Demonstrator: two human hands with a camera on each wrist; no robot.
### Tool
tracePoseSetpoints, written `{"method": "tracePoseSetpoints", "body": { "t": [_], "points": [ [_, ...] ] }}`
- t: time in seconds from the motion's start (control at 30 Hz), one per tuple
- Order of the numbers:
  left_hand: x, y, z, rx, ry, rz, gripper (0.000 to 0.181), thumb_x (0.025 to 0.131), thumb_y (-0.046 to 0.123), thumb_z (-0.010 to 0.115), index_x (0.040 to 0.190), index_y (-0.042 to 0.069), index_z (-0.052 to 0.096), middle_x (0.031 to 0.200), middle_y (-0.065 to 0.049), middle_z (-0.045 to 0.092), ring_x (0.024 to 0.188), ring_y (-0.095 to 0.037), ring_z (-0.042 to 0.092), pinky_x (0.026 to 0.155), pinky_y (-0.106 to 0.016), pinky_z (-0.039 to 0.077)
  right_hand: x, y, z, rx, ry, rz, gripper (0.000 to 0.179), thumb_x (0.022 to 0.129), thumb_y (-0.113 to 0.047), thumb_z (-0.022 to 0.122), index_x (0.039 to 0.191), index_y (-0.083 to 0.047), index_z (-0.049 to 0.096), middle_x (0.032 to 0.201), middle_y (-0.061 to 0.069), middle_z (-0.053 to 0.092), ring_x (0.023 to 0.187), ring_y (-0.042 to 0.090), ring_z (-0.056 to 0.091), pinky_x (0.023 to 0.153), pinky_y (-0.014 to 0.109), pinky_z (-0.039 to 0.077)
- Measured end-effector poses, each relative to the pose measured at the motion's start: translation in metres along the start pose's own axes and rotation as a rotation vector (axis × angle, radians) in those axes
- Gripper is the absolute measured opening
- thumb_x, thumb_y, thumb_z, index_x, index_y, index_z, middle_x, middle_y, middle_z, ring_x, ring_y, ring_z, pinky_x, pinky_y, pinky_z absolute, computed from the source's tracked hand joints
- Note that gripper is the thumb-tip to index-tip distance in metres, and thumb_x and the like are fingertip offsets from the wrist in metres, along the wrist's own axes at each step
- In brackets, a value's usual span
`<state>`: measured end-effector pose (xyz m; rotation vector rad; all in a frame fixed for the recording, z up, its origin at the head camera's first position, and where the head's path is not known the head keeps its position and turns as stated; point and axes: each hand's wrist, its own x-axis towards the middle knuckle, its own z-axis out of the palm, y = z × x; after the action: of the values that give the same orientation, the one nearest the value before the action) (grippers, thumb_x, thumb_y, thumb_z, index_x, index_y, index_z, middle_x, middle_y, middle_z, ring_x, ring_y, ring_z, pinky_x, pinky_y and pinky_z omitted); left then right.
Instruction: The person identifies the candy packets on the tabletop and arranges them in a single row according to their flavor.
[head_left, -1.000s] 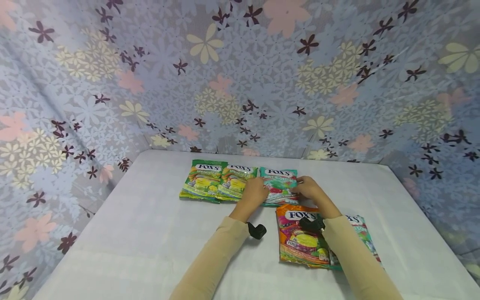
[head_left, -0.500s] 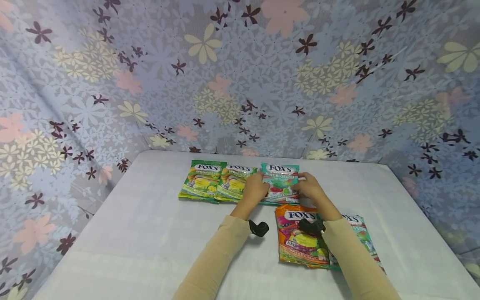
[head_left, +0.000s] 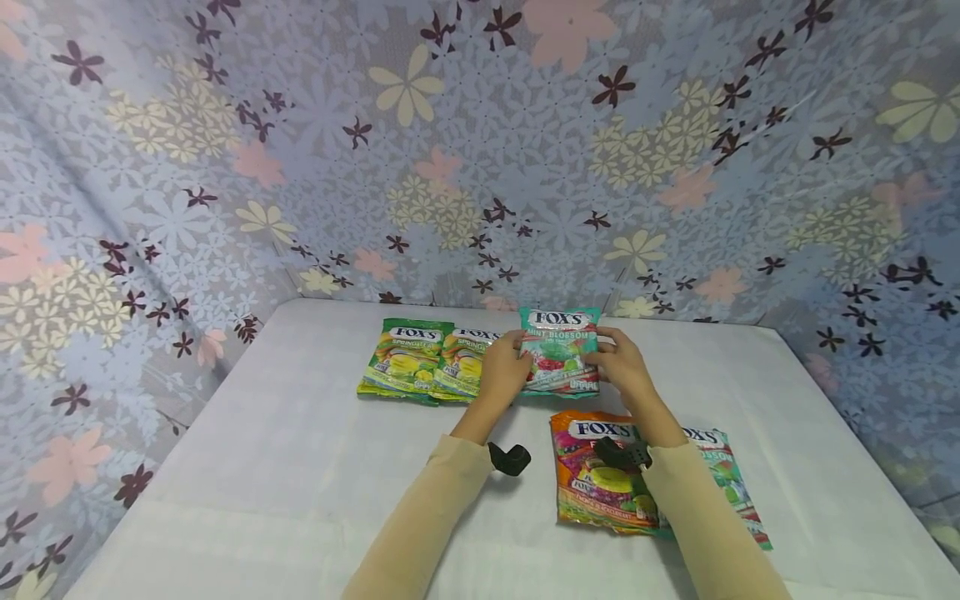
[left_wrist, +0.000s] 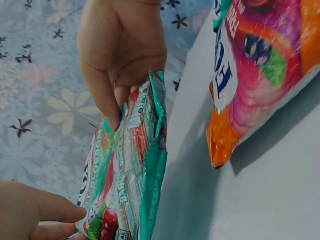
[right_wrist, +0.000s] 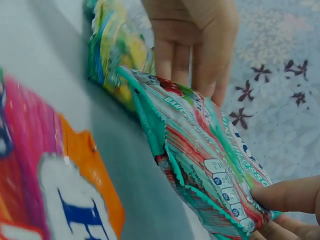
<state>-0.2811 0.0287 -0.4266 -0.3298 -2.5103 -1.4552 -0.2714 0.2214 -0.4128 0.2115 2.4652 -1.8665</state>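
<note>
Both hands hold a teal and red bag of mint candy (head_left: 558, 354) by its two sides, near the far part of the table. My left hand (head_left: 504, 367) grips its left edge and partly covers the neighbouring green bag. On the opposite side my right hand (head_left: 624, 367) pinches the bag, its thumb (right_wrist: 287, 195) on the printed front. The wrist views show the candy bag (left_wrist: 125, 165) tilted, its bottom seam lifted off the white surface. Close to its left lie two green and yellow candy bags, one outer (head_left: 405, 362) and one inner (head_left: 459, 367), overlapping at their edges.
Nearer the person, an orange and purple candy bag (head_left: 596, 483) lies flat under the right wrist. Beside it another teal bag (head_left: 738, 492) is partly hidden by the right sleeve. A white cloth covers the table (head_left: 300, 467); floral fabric (head_left: 480, 150) hangs behind it.
The mint candy bag has risen from the table and shifted slightly away. The left hand has changed from resting at its edge to gripping it. The other bags stay put.
</note>
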Motion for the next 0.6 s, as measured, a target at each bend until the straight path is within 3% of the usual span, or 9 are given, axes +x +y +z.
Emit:
{"method": "tracePoseSetpoints", "body": {
  "t": [0.07, 0.2, 0.27, 0.37, 0.6],
  "points": [
    [-0.003, 0.001, -0.004, -0.005, 0.005, -0.006, 0.038, 0.089, 0.001, 0.061, 0.127, -0.002, 0.061, 0.106, -0.018, 0.068, 0.043, -0.006, 0.038, 0.041, -0.021, 0.032, -0.004, -0.003, 0.0, 0.013, -0.013, -0.007, 0.064, 0.097, -0.008, 0.056, 0.152, -0.004, 0.024, 0.142, 0.023, 0.044, 0.113, 0.035, 0.054, 0.08, 0.034, 0.049],
    [-0.008, 0.002, -0.012, -0.025, 0.018, -0.007, 0.037, 0.089, 0.002, 0.063, 0.126, 0.0, 0.062, 0.107, -0.017, 0.067, 0.066, -0.012, 0.061, 0.052, -0.022, 0.046, -0.012, -0.007, 0.002, 0.025, -0.027, -0.026, 0.064, 0.096, -0.009, 0.057, 0.152, -0.005, 0.025, 0.142, 0.023, 0.045, 0.113, 0.034, 0.055, 0.079, 0.031, 0.05],
    [-0.012, 0.003, -0.016, -0.061, 0.025, -0.005, 0.037, 0.089, 0.001, 0.063, 0.126, 0.0, 0.062, 0.107, -0.017, 0.066, 0.079, -0.019, 0.067, 0.056, -0.025, 0.05, -0.015, -0.009, 0.002, 0.027, -0.023, -0.038, 0.065, 0.096, -0.01, 0.058, 0.152, -0.005, 0.026, 0.141, 0.024, 0.046, 0.111, 0.033, 0.057, 0.077, 0.03, 0.05],
    [-0.015, 0.003, -0.021, -0.116, 0.048, -0.013, 0.036, 0.088, 0.0, 0.065, 0.124, 0.002, 0.063, 0.105, -0.016, 0.066, 0.088, -0.023, 0.069, 0.061, -0.027, 0.053, -0.02, -0.011, 0.003, 0.034, -0.016, -0.056, 0.065, 0.095, -0.01, 0.059, 0.151, -0.006, 0.028, 0.139, 0.024, 0.048, 0.106, 0.029, 0.059, 0.077, 0.029, 0.051],
    [-0.024, 0.003, -0.036, -0.268, 0.066, -0.055, 0.035, 0.087, 0.003, 0.069, 0.121, 0.012, 0.066, 0.104, -0.009, 0.066, 0.09, -0.022, 0.068, 0.066, -0.031, 0.054, -0.033, -0.016, 0.003, 0.079, -0.032, -0.094, 0.064, 0.095, -0.011, 0.061, 0.151, -0.009, 0.03, 0.139, 0.022, 0.049, 0.102, 0.024, 0.061, 0.08, 0.031, 0.051]
  ]
}}
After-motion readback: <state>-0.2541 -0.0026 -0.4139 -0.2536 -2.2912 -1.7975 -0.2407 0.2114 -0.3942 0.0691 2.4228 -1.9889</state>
